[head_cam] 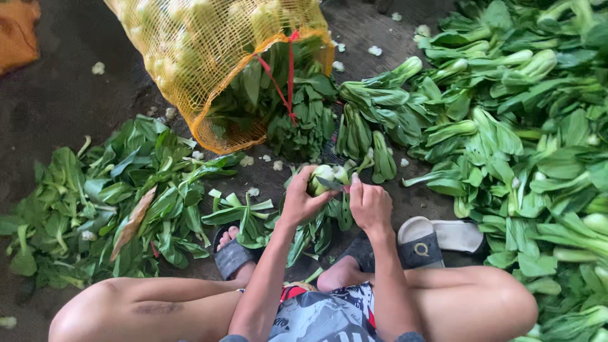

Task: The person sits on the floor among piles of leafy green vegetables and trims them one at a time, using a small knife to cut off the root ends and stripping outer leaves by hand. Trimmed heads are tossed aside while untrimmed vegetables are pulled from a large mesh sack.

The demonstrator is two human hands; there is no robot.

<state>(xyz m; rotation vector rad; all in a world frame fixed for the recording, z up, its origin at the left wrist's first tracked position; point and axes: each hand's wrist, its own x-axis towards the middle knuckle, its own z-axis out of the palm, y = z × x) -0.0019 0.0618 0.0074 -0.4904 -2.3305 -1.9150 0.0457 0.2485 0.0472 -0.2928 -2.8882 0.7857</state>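
Squatting on dark dirt floor – left hand (303, 201) grips bok choy (323, 179), right hand (370, 206) clasps knife (330, 184)

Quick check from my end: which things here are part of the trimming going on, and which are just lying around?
In the job:
left hand
right hand
bok choy head
knife blade
untrimmed bok choy pile
cut leaves heap
yellow mesh sack

Lying about:
spare sandal
orange bag

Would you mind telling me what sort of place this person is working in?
Probably a market or farm sorting spot, on bare ground. Loose greens lie heaped on the dark floor, a yellow net sack holds more, and trimmed leaves pile up beside the left hand.
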